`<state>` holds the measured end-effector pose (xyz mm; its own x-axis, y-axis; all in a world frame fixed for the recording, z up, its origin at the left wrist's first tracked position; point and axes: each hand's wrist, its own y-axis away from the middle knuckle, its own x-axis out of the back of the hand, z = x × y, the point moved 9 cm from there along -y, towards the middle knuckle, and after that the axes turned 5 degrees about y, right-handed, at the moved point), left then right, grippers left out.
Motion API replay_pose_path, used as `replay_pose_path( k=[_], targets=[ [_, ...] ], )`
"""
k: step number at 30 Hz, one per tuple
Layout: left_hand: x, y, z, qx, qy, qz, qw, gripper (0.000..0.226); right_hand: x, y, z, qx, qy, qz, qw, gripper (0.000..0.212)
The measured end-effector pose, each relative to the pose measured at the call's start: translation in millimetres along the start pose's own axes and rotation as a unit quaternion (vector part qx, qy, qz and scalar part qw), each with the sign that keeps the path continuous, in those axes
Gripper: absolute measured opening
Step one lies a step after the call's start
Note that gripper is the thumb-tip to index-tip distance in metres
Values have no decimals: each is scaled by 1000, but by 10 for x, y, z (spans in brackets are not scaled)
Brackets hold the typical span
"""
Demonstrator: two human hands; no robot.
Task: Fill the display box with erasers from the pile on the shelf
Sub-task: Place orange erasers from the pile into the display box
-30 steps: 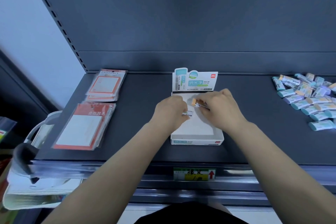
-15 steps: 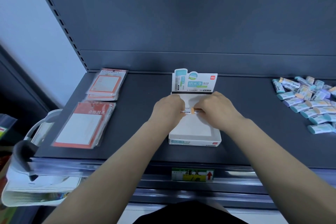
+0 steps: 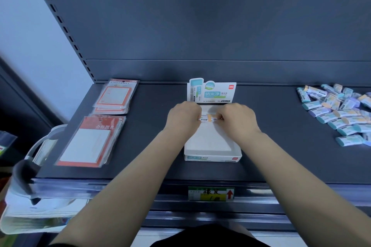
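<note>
A white display box [image 3: 212, 155] with an upright printed header card [image 3: 212, 91] sits mid-shelf. Both my hands are over its far end. My left hand [image 3: 183, 119] and my right hand [image 3: 237, 119] each pinch an end of a row of wrapped erasers [image 3: 208, 117], one with an orange end, held across the box near the header. The nearer part of the box floor shows white and bare. A pile of several pastel erasers [image 3: 339, 112] lies loose on the shelf at the right.
The dark shelf [image 3: 156, 146] carries two stacks of red-and-white packaged pads [image 3: 88, 142] at the left. A green-yellow price label [image 3: 210, 193] sits on the shelf's front rail. A basket with papers [image 3: 30, 206] hangs below left.
Both hands have moved farther back in the box, toward the header card, bringing the erasers between them into a line across the box.
</note>
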<state>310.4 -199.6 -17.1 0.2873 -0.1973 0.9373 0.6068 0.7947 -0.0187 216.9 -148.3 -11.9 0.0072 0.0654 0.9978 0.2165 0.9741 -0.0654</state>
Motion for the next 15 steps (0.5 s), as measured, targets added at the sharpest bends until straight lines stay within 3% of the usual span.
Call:
replay_pose_path(
  k=[6,15],
  targets=[
    [-2,-61,24,-2,-51,22,998,9,2,-36,33,-24,-8,14,1000,26],
    [16,-82,32,22,-71,46,996,15,3,-41,19,-35,1,2,999,22]
  ],
)
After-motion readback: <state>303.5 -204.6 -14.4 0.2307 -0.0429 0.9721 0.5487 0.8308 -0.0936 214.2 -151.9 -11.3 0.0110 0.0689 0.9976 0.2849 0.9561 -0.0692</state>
